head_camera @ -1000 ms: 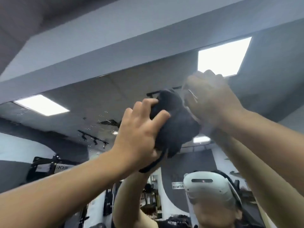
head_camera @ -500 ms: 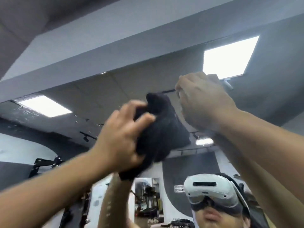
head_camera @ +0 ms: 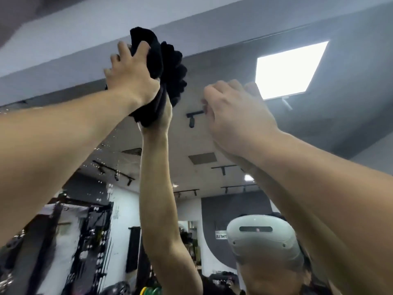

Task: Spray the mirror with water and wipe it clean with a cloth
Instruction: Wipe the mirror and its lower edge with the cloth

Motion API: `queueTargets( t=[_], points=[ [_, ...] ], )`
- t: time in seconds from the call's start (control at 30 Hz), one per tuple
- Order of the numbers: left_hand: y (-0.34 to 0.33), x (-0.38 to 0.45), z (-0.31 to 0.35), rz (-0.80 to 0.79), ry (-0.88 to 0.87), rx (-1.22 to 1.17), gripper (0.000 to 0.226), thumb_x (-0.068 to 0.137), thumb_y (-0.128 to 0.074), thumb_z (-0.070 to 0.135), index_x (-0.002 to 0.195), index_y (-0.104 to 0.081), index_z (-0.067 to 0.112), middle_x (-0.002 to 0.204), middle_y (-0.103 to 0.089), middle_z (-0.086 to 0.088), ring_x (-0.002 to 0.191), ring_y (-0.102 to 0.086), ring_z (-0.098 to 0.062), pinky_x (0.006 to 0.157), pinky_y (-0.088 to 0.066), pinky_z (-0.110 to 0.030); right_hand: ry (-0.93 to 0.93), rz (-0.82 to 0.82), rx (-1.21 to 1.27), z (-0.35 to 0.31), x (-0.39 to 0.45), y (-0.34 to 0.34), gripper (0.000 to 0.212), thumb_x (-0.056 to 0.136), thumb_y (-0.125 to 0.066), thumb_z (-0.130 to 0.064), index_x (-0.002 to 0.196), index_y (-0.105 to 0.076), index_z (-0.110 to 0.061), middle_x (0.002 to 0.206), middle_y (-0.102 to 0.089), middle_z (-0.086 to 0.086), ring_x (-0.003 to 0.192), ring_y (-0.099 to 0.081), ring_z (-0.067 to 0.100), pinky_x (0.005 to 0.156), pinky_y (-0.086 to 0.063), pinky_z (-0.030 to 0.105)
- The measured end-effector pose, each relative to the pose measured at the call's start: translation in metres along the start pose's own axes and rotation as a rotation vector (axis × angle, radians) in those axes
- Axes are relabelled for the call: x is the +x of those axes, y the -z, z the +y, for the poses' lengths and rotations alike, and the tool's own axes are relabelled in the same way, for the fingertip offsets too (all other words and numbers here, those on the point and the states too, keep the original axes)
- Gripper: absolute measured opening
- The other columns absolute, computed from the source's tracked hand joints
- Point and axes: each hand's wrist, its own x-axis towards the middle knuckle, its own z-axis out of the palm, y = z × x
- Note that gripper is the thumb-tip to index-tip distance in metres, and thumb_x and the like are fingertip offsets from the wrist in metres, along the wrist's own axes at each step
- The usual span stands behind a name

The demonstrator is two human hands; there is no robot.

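Left hand (head_camera: 130,78) up high, fingers clenched round a bunched black fluffy cloth (head_camera: 155,58), pressing it right at the top edge of the big wall mirror (head_camera: 212,137). Right hand (head_camera: 235,116) just beside, curled; can't tell what's inside. Droplets lower left, plenty of glass below.

black cloth (head_camera: 168,67), pale grey headset (head_camera: 263,241) in the mirror (head_camera: 212,135), white ceiling light (head_camera: 289,69)
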Motion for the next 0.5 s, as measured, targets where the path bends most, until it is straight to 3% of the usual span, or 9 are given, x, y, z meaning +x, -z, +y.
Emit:
queueTargets(
  t=[0.17,0.33,0.4,0.5],
  points=[
    [0.028,-0.083,-0.031,0.002,-0.330,-0.157,0.046,0.087,-0.067,0.037,0.126,-0.046,0.023,0.129,-0.041,-0.017,0.115,-0.048,-0.042,0.097,-0.044,-0.057,-0.048,-0.034,0.029,-0.006,0.000,0.003,0.020,0.102,-0.038,-0.024,0.114,-0.054,-0.020,0.111,-0.057,0.002,0.104,-0.047,0.024,0.089,-0.035,0.040],
    [0.059,-0.180,-0.059,-0.116,-0.573,-0.286,0.046,0.077,-0.071,0.039,0.117,-0.056,0.022,0.133,-0.048,-0.015,0.113,-0.052,-0.040,0.087,-0.045,-0.055,-0.087,-0.117,-0.056,-0.026,0.011,0.017,0.012,0.094,-0.046,-0.020,0.102,-0.052,-0.015,0.096,-0.049,0.005,0.088,-0.038,0.023,0.088,-0.031,0.044],
    [0.068,-0.215,-0.074,-0.148,-0.670,-0.330,0.051,0.073,-0.079,0.040,0.116,-0.059,0.021,0.135,-0.050,-0.016,0.112,-0.053,-0.039,0.085,-0.045,-0.053,-0.098,-0.067,0.033,-0.041,0.014,0.021,0.017,0.100,-0.043,-0.024,0.108,-0.056,-0.015,0.100,-0.055,0.004,0.091,-0.043,0.023,0.090,-0.033,0.041],
    [0.078,-0.255,-0.098,-0.139,-0.854,-0.418,0.054,0.071,-0.090,0.037,0.117,-0.064,0.027,0.137,-0.050,-0.008,0.112,-0.053,-0.029,0.084,-0.047,-0.048,-0.046,-0.072,0.123,-0.070,0.015,0.014,0.025,0.103,-0.041,-0.026,0.122,-0.055,-0.017,0.122,-0.058,0.003,0.110,-0.050,0.024,0.097,-0.038,0.039]
  ],
)
